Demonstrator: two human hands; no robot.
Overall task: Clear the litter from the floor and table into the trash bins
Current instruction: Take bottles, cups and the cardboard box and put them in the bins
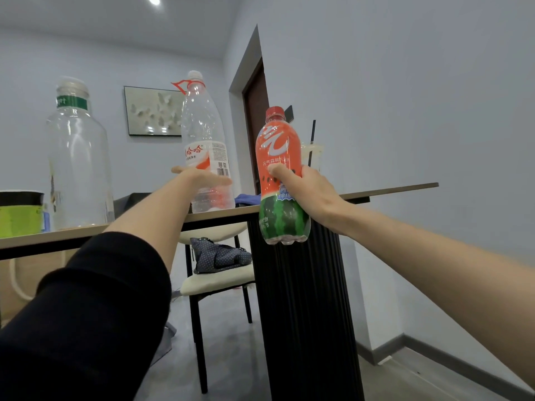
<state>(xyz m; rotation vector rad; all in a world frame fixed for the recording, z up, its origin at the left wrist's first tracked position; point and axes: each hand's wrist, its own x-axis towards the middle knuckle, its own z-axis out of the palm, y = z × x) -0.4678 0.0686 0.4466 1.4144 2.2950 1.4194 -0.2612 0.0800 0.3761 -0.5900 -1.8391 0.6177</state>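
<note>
A person's right hand is gripping a watermelon-print soda bottle round its middle, thumb pressing the front and fingers wrapping behind, holding it in the air just off the table edge. The bottle is standing upright in the grip, long axis vertical, red cap pointing up, base hanging below the hand. Left of the grip, the left hand is reaching w/ fingers stretched out against a clear water bottle, itself upright on the tabletop; no closed grasp is showing. Further left, a large clear bottle and a green tub are waiting; just behind the grip, a straw cup is standing. On this evidence the job is looking early-stage: one item lifted, approx. four left on the table, no bin in view.
</note>
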